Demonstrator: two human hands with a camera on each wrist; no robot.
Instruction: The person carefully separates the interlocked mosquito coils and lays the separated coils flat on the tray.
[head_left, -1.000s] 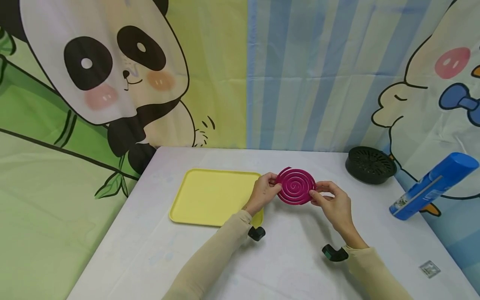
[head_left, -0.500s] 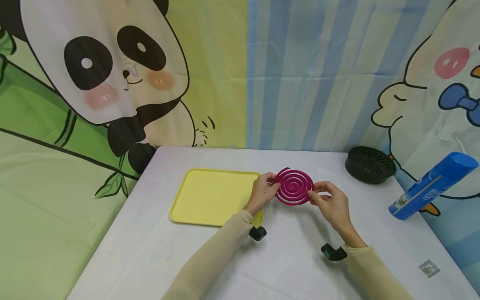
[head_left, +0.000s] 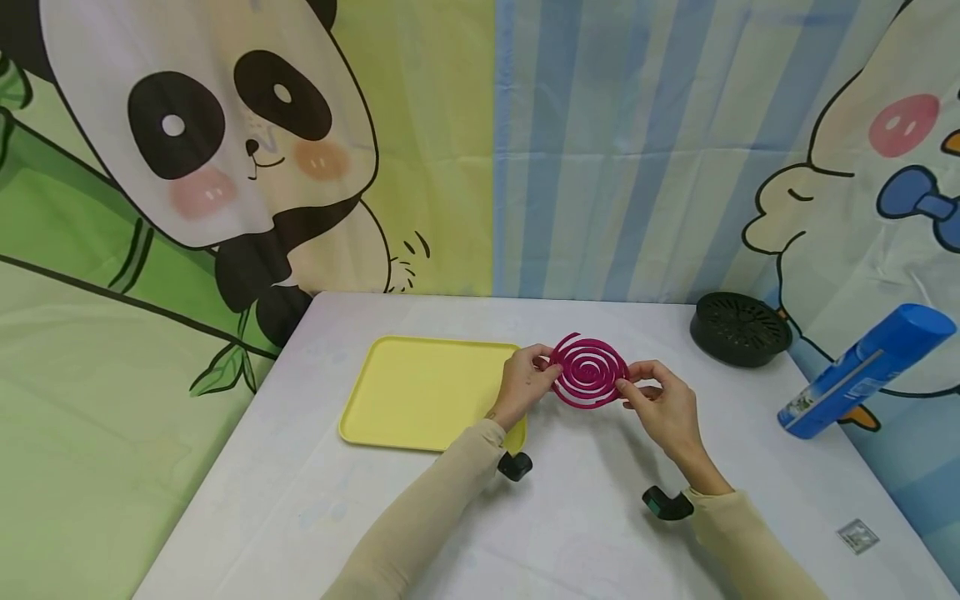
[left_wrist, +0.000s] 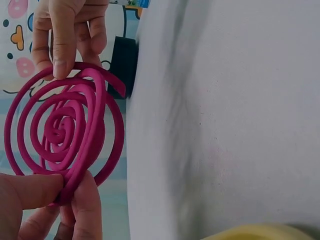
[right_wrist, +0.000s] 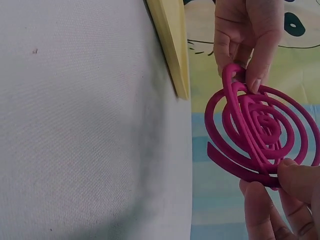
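Observation:
A magenta mosquito coil [head_left: 589, 372] is held up over the white table between both hands. My left hand [head_left: 524, 383] pinches its left edge between thumb and fingers, and my right hand [head_left: 662, 408] pinches the opposite edge. In the left wrist view the coil's rings [left_wrist: 65, 125] stand apart at differing tilts, some crossing others. The right wrist view shows the same spread, with one loose outer end [right_wrist: 215, 152] pointing outward beside the right hand's fingers. Parts of the rim are hidden under the fingertips.
A yellow tray [head_left: 420, 392] lies left of the coil, partly behind the left hand. At the back right sits a round black slotted holder [head_left: 741, 330]. A blue spray can [head_left: 866, 372] stands at the right edge, and a small square label [head_left: 858, 537] lies nearer the front.
Both hands have shifted very slightly left with the coil. The coil's rings have spread further apart, and its loose upper end now sticks out more.

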